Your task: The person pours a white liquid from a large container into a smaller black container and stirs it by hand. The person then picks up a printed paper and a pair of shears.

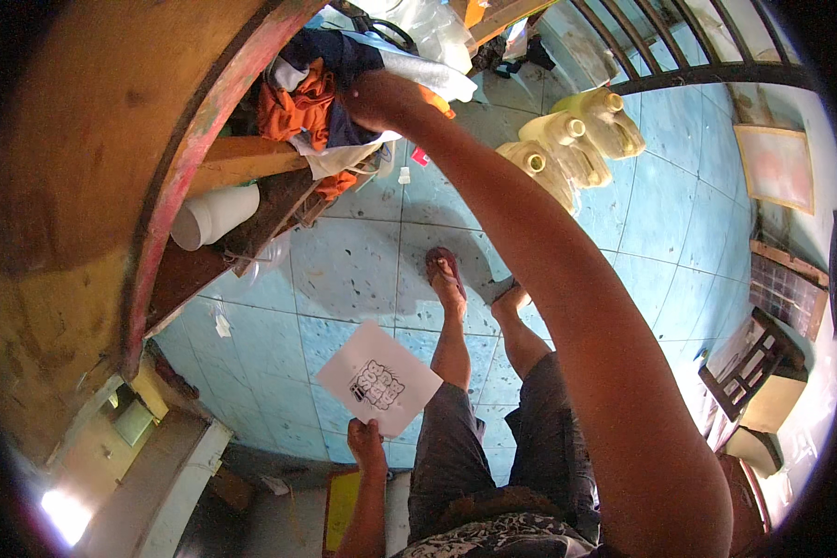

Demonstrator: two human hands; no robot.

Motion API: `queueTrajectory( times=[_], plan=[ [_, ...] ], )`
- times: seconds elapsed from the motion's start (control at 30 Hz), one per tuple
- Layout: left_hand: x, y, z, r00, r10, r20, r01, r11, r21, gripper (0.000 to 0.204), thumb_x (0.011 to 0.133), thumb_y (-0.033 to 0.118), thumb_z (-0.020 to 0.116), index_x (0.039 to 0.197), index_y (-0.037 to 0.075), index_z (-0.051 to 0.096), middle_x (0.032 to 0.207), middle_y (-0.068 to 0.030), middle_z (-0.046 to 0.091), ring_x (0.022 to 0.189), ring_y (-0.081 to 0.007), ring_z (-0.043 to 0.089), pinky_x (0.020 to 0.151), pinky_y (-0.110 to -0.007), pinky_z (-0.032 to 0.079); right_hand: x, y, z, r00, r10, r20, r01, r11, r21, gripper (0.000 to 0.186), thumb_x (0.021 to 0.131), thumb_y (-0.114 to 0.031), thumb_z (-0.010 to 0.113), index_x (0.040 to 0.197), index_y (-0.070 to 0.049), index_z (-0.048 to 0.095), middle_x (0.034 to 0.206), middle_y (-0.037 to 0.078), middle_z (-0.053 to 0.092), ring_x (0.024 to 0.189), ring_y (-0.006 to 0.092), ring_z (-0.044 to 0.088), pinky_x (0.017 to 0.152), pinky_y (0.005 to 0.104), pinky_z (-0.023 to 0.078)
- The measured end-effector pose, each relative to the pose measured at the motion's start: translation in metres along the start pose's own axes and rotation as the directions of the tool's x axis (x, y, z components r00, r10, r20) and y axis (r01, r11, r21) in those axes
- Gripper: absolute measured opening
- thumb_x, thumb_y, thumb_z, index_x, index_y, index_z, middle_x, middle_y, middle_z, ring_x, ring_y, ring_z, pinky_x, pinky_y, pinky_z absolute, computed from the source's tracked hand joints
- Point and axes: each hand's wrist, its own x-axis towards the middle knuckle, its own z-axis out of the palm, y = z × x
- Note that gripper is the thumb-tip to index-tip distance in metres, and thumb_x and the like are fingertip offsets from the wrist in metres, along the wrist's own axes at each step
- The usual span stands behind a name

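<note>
My left hand [367, 445] pinches the lower corner of a white sheet of paper [381, 381] with black lettering drawn on it. The sheet is held out over the floor, left of my legs. Stretched far ahead, my right hand [375, 100] is at a heap of clothes on a wooden shelf. Its fingers are lost against a dark blue cloth [335, 56], so their grip is hidden. Beside it lie a crumpled orange cloth [298, 102] and a white and grey cloth [428, 74].
Under the shelf lies a white cylindrical container [216, 217]. Several yellowish plastic jugs [567, 135] stand on the blue tiled floor [344, 265]. A large wooden panel [74, 186] fills the left side. At the right, a dark wooden frame [753, 363] leans near the wall.
</note>
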Motion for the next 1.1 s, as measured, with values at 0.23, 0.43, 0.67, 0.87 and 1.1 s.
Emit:
queueTrajectory(
  times=[0.23, 0.43, 0.67, 0.87, 1.1],
  plan=[
    [0.002, -0.024, -0.018, 0.998, -0.001, -0.062, 0.007, 0.994, 0.106, 0.019, 0.086, 0.016, 0.066, 0.094, 0.006, 0.052, 0.075, -0.0001, 0.048, 0.059, -0.0093, 0.042, 0.049, -0.028, 0.034, 0.041, 0.077, -0.021, 0.897, 0.239, -0.371, -0.208, 0.970, 0.123, 0.044, 0.092, -0.046, 0.052, 0.098, -0.006, 0.070, 0.096, 0.021, 0.069, 0.090, 0.0364, 0.068, 0.079, 0.0474, 0.054],
    [-0.013, -0.028, -0.021, 0.997, 0.018, -0.076, -0.024, 0.997, -0.073, 0.016, 0.084, 0.009, 0.064, 0.090, 0.005, 0.050, 0.073, 0.0003, 0.047, 0.058, -0.0090, 0.041, 0.050, -0.027, 0.033, 0.054, 0.078, -0.013, 0.877, 0.406, -0.258, -0.394, 0.914, 0.100, 0.051, 0.085, -0.049, 0.064, 0.114, -0.007, 0.062, 0.114, 0.017, 0.066, 0.106, 0.0336, 0.064, 0.086, 0.0432, 0.053],
    [-0.023, -0.013, -0.021, 0.973, -0.118, -0.197, 0.133, 0.989, 0.065, 0.014, 0.084, 0.001, 0.061, 0.084, 0.006, 0.048, 0.071, -0.0016, 0.047, 0.055, -0.0102, 0.041, 0.049, -0.029, 0.036, 0.067, 0.076, -0.014, 0.830, 0.549, -0.096, -0.469, 0.781, 0.413, 0.050, 0.075, -0.045, 0.075, 0.103, -0.003, 0.068, 0.114, 0.020, 0.066, 0.108, 0.0330, 0.064, 0.091, 0.0403, 0.051],
    [-0.022, -0.040, -0.049, 0.984, 0.006, -0.179, 0.018, 0.991, 0.136, 0.013, 0.089, 0.009, 0.059, 0.087, 0.009, 0.046, 0.076, -0.0018, 0.050, 0.056, -0.0108, 0.042, 0.048, -0.031, 0.036, 0.072, 0.072, -0.027, 0.949, 0.297, -0.106, -0.177, 0.779, 0.602, 0.054, 0.079, -0.052, 0.066, 0.092, 0.001, 0.070, 0.096, 0.024, 0.068, 0.097, 0.0344, 0.066, 0.082, 0.0422, 0.052],
    [-0.057, -0.006, -0.060, 0.977, -0.041, -0.209, 0.076, 0.984, 0.161, 0.012, 0.089, 0.006, 0.059, 0.092, 0.002, 0.048, 0.076, -0.0056, 0.050, 0.058, -0.0134, 0.043, 0.052, -0.036, 0.036, 0.006, 0.004, -0.101, 0.935, 0.225, -0.275, -0.158, 0.956, 0.247, 0.026, 0.083, -0.030, 0.063, 0.091, -0.007, 0.073, 0.095, 0.018, 0.070, 0.091, 0.0338, 0.069, 0.079, 0.0429, 0.056]
  ],
)
